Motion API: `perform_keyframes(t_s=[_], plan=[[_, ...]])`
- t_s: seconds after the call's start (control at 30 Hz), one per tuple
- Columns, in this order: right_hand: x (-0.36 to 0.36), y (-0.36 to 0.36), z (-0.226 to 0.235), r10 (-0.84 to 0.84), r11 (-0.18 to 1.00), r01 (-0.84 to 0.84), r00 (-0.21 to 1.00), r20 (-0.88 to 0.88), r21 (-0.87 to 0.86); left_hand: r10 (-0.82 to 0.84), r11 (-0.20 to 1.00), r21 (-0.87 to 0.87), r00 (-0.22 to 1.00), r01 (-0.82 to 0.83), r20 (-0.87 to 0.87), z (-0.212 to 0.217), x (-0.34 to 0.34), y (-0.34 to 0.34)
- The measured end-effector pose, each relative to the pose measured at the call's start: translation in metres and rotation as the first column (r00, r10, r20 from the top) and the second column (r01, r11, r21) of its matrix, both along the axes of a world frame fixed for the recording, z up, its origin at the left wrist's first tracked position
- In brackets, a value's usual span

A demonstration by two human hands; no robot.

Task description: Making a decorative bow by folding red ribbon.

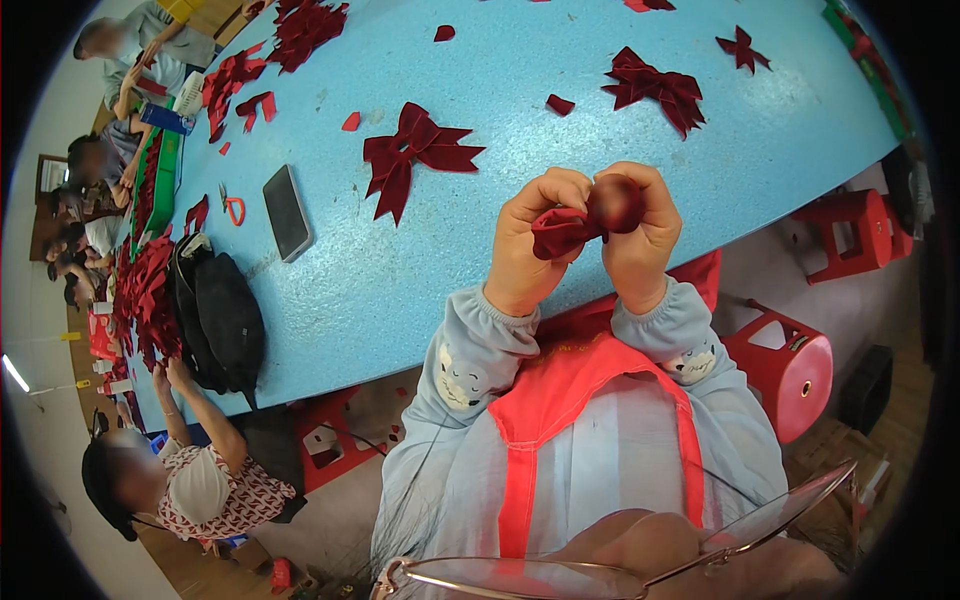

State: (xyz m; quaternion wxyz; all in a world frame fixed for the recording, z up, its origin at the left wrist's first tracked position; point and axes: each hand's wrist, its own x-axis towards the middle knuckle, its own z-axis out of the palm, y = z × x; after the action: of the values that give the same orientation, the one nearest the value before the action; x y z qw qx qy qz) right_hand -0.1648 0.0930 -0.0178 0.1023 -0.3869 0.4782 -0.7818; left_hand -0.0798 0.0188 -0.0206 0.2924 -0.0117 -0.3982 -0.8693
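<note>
A: State the position of the dark red fabric piece (572,226).

B: It is held up in front of the person's chest, over the near edge of the blue tabletop (480,80). It sits between 2 hands. The left hand (527,245) is closed on its left end. The right hand (640,230) is closed on its right end, where the fabric bunches into a rounded lump under the thumb and fingers.

A: List items on the tabletop relative to the fabric piece.

B: 1 finished dark red bow (415,150) lies beyond it and to the left, well apart. A second bow (655,90) lies beyond it and slightly right. A dark phone (287,212) lies farther left than the first bow, flat on the surface. Farther left again rests a black bag (220,315), near the tabletop's left edge.

A: Anything below tabletop level?

B: 1 red plastic stool (790,365) stands right of the fabric piece and lower. Another person (190,480) sits at the left, hands reaching to a heap of red pieces (145,295) beside the bag.
</note>
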Motion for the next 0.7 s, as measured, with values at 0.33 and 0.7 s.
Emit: perform_keyframes(t_s=[0.33, 0.7], plan=[[-0.012, -0.010, 0.003, 0.194, 0.951, -0.250, 0.940, 0.281, 0.180, 0.025, 0.926, 0.372, 0.995, -0.060, 0.096, -0.008, 0.002, -0.006], [-0.057, -0.016, -0.003, 0.254, 0.852, -0.305, 0.951, 0.175, 0.426, -0.041, 0.979, 0.195, 0.886, -0.056, 0.462, -0.015, -0.004, -0.028]])
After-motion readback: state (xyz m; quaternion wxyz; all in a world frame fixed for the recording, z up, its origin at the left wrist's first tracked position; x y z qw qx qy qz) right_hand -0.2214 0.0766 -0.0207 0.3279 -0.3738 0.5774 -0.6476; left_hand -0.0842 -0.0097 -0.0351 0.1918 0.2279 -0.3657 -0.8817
